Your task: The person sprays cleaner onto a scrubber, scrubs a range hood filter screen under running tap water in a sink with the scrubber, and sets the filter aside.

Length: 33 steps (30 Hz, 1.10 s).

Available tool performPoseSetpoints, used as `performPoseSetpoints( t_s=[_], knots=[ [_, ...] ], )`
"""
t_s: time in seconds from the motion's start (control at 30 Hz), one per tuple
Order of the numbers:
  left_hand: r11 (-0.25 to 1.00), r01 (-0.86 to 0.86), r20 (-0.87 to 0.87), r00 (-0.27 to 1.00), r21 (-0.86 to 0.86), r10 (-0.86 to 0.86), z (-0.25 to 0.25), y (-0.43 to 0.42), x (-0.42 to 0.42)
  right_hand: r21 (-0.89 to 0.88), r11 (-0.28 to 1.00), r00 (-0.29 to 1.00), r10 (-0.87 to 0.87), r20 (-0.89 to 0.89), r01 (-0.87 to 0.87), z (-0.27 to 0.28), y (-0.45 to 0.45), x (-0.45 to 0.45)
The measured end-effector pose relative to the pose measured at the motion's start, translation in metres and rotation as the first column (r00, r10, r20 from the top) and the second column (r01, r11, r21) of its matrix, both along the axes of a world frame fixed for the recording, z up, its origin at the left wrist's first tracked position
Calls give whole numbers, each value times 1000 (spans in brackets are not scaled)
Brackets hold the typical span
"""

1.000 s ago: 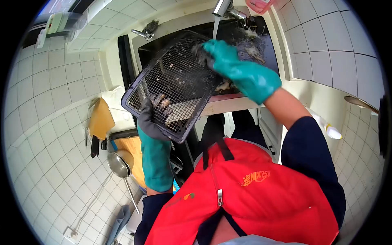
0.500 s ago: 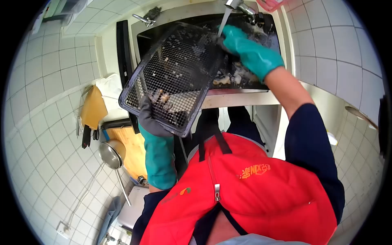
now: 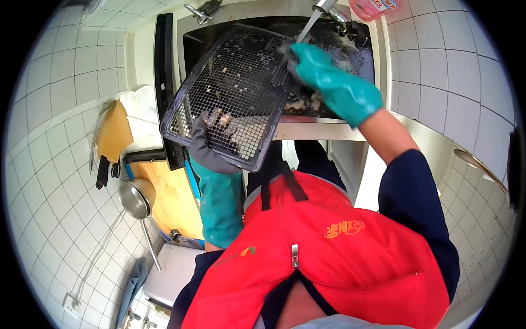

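Observation:
A black-framed wire mesh panel (image 3: 219, 93) is tilted over the sink, its near end jutting past the front edge. My left hand (image 3: 211, 151), in a green glove with a grey palm, grips the panel's near-left corner, its thumb over the mesh. My right hand (image 3: 315, 68), gloved the same way, is curled at the panel's right edge, under the stream from the faucet (image 3: 324, 6). A blurred greyish tuft shows at its fingertips; I cannot make out what it is. Dark, foamy residue covers the sink (image 3: 350, 60) below.
A pink-labelled bottle (image 3: 372, 8) stands at the back right. A steel wool scrubber (image 3: 209, 6) lies behind the sink. On the left are a wooden board (image 3: 170, 192), a hanging strainer (image 3: 136, 198) and a yellowish cleaver-shaped item (image 3: 115, 131). Tiled walls close in both sides.
My right hand has shifted slightly down and left along the panel's edge. The panel stays in my left hand with little movement. The view has shifted slightly, bringing more of the bottle into sight.

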<state>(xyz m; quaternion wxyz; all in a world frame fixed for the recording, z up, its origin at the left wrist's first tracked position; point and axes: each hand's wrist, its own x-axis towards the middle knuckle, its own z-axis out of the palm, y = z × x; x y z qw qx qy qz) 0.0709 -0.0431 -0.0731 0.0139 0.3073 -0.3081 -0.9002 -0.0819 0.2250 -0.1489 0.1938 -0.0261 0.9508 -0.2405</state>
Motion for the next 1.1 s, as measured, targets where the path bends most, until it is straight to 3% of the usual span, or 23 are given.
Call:
performPoseSetpoints(
  t_s=[0.03, 0.07, 0.13, 0.17, 0.2, 0.27, 0.33, 0.4, 0.43, 0.53, 0.6, 0.67, 0.73, 0.8, 0.83, 0.87, 0.93, 0.97, 1.03, 1.1],
  knots=[
    [997, 35, 106, 994, -68, -28, -8, -7, 1, -69, 997, 992, 16, -126, -25, 6, -10, 32],
    [998, 33, 105, 994, -60, -26, -11, -9, 4, -133, 989, 967, 23, -253, -59, 11, -17, 49],
    [998, -4, 4, 1000, 59, 3, -17, -6, 4, -98, 993, 975, 46, -217, -69, 18, -16, 43],
    [994, -104, 136, 985, -44, 109, 6, 10, -2, -77, 994, 983, 66, -170, -80, 20, -15, 42],
    [993, -109, 138, 984, -41, 114, 10, 12, -3, -42, 997, 998, 68, -12, -69, 17, -4, 16],
    [993, -91, 133, 986, -76, 100, 11, 15, -4, 11, 1000, 990, 23, -141, -21, 1, 3, -13],
    [1000, -8, 92, 996, -3, 8, 1, 7, 3, 61, 998, 999, -31, -38, 33, 1, 3, -7],
    [997, -66, 89, 994, 49, 61, -4, 5, 1, -68, 994, 990, 79, -117, -87, 8, -2, 19],
    [998, -49, 166, 985, 31, 44, 8, 9, -3, -69, 986, 982, 140, -124, -149, 30, -10, 36],
    [992, -112, 137, 983, -59, 119, 11, 18, -6, -3, 959, 952, 279, -122, -282, 62, -19, 45],
    [999, -46, 74, 996, 12, 45, 7, 11, 2, -48, 977, 933, 185, -310, -210, -10, 6, 14],
    [983, -99, 113, 987, -157, 117, 3, 13, -3, 27, 995, 979, 99, -178, -96, -11, 5, -17],
    [982, -60, 136, 987, -182, 86, 4, 13, 1, -9, 991, 945, 126, -301, -135, -12, 4, -9],
    [967, 86, -299, 954, 238, -11, -16, -2, 6, -35, 984, 976, 166, -141, -172, 19, -2, 14],
    [998, 26, -160, 987, 61, -16, -13, 0, 9, -6, 977, 945, 206, -253, -215, 25, -10, 31],
    [990, 2, 96, 995, -144, 12, -5, 0, 3, -3, 976, 945, 211, -251, -219, 24, -12, 30],
    [993, -56, 86, 994, -101, 65, 1, 5, 0, 33, 971, 950, 238, -200, -236, 12, -4, 13],
    [992, -68, 84, 994, -106, 77, -1, 7, -1, 206, 948, 967, 253, -32, -242, 11, -5, -8],
    [985, 28, 83, 996, -168, -14, 0, 4, 4, 158, 971, 961, 208, -184, -180, -19, 1, -20],
    [990, -29, 109, 993, -141, 45, 14, 13, -4, 158, 971, 937, 216, -274, -177, -45, 7, -36]
  ],
)
